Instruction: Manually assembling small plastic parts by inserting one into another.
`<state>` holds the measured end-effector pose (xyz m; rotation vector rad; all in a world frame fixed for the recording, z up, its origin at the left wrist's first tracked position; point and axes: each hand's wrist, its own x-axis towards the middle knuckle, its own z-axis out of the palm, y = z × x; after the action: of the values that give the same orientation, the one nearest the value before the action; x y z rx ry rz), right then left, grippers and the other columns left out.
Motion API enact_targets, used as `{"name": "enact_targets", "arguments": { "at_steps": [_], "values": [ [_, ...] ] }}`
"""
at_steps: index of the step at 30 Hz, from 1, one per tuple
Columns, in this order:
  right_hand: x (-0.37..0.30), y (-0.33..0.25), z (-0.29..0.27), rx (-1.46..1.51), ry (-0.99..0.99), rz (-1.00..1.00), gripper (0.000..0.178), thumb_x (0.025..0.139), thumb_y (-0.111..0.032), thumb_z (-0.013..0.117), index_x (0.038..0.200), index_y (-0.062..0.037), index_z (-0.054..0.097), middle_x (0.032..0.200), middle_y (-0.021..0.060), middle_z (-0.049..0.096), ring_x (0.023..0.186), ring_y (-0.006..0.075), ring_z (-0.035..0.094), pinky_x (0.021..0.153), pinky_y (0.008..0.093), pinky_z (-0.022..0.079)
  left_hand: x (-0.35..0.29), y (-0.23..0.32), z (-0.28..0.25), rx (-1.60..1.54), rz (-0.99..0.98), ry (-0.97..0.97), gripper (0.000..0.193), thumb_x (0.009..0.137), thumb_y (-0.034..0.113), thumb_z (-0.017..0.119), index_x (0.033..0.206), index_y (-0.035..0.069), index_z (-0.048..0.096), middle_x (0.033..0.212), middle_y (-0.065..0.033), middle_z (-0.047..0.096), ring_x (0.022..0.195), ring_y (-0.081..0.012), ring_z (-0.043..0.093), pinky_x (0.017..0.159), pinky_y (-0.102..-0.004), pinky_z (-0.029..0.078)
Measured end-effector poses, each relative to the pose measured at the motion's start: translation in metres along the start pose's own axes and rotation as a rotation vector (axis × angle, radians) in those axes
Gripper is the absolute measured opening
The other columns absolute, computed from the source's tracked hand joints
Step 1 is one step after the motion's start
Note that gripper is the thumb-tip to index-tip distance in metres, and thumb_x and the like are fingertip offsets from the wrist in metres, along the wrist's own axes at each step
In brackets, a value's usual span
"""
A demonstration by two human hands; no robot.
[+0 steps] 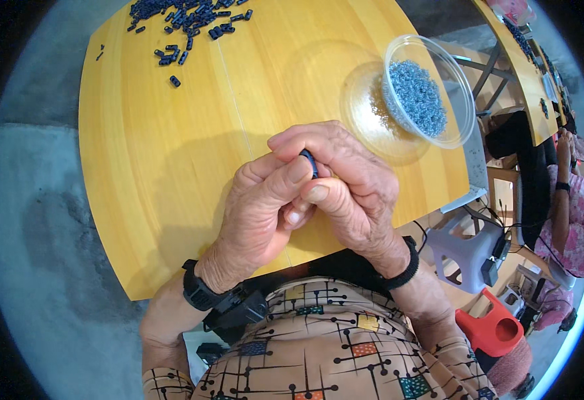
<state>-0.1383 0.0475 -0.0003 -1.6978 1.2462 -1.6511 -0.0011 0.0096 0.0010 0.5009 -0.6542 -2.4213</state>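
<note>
My left hand (pixel 255 203) and my right hand (pixel 358 187) meet above the near part of the table. Between their fingertips they pinch a small dark blue piece (pixel 310 161), with only a curved edge of it showing. Both thumbs press close to it, and the curled fingers hide the rest. At the far left of the table lies a pile of small dark blue ribbed cylinders (pixel 195 19). One loose cylinder (pixel 175 81) rests apart from them, nearer to me.
A clear round plastic tub (pixel 464 93) of small shiny grey-blue pieces (pixel 417 99) stands on the yellow wooden table (pixel 165 147), right of my hands. Beyond its right edge are a pale stool (pixel 468 250), a red stool (pixel 495 327), cables, and another person (pixel 575 213) at a second table.
</note>
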Motion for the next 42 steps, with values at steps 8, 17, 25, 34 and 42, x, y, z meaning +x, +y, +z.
{"name": "enact_targets", "arguments": {
  "at_steps": [8,17,25,34,42],
  "values": [
    [0.002,-0.005,0.003,-0.028,0.041,0.014,0.026,0.083,-0.021,0.063,0.092,0.0035,0.063,0.089,0.0144,0.064,0.081,0.0258,0.061,0.073,0.0324,0.048,-0.001,-0.004,-0.003,-0.097,-0.038,0.048,0.021,0.090,0.026,0.061,0.090,0.005,0.062,0.066,0.0037,0.051,0.051,-0.0040,0.042,0.048,-0.0184,0.035],
    [-0.001,-0.008,0.019,0.081,0.158,0.220,0.020,0.082,-0.018,0.064,0.086,0.0018,0.062,0.077,0.0119,0.062,0.073,0.0261,0.060,0.068,0.0325,0.047,0.002,-0.009,-0.009,-0.113,-0.029,0.118,0.025,0.089,0.031,0.060,0.083,0.007,0.059,0.061,0.0056,0.045,0.049,-0.0035,0.038,0.046,-0.0183,0.031],
    [0.001,-0.005,0.022,0.125,0.174,0.237,0.018,0.082,-0.017,0.063,0.084,0.0014,0.062,0.077,0.0113,0.063,0.072,0.0261,0.059,0.068,0.0322,0.046,0.004,-0.005,-0.004,-0.164,-0.008,0.105,0.024,0.089,0.030,0.059,0.081,0.008,0.059,0.060,0.0050,0.044,0.049,-0.0043,0.039,0.047,-0.0194,0.031],
    [-0.010,-0.004,0.006,0.331,-0.011,0.324,0.035,0.079,-0.020,0.069,0.104,0.0015,0.061,0.099,0.0126,0.062,0.091,0.0230,0.058,0.082,0.0315,0.046,-0.001,-0.008,-0.003,-0.130,0.011,0.150,0.022,0.088,0.024,0.060,0.087,0.002,0.064,0.068,0.0019,0.056,0.052,-0.0053,0.043,0.049,-0.0188,0.033],
    [-0.009,-0.007,0.000,0.373,-0.017,0.399,0.035,0.077,-0.018,0.072,0.104,0.0005,0.062,0.101,0.0109,0.062,0.094,0.0191,0.057,0.083,0.0294,0.046,0.001,-0.005,-0.002,-0.061,-0.023,0.108,0.021,0.087,0.023,0.061,0.087,0.002,0.065,0.073,0.0014,0.059,0.049,-0.0051,0.042,0.047,-0.0196,0.033]
  ]
}}
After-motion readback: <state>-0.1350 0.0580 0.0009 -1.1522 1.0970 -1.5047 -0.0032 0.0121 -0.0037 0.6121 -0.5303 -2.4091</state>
